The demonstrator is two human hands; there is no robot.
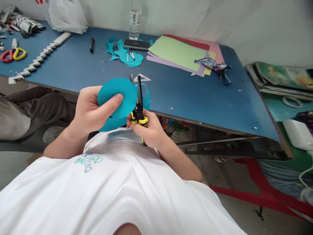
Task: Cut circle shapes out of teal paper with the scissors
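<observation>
My left hand (91,109) pinches a round blue paper disc (114,86), thumb on top. My right hand (150,129) is wrapped round the yellow-and-black handles of a pair of scissors (139,107). Their dark blades point away from me, parted, right at the disc's right edge. A strip of the same blue paper (146,98) hangs behind the blades, and more blue paper (113,124) shows below the disc. Just beyond the blades a clear set square (142,78) lies on the blue table (195,101).
Cut blue paper discs (134,61) with a compass (130,54) on top lie near a phone (137,44) and a water bottle (135,24). Coloured sheets (178,52) carry keys (221,68). Leftward are a marker (92,45), a folded paper chain (39,60) and red-yellow scissors (14,54). Another person's leg (44,104) is at left.
</observation>
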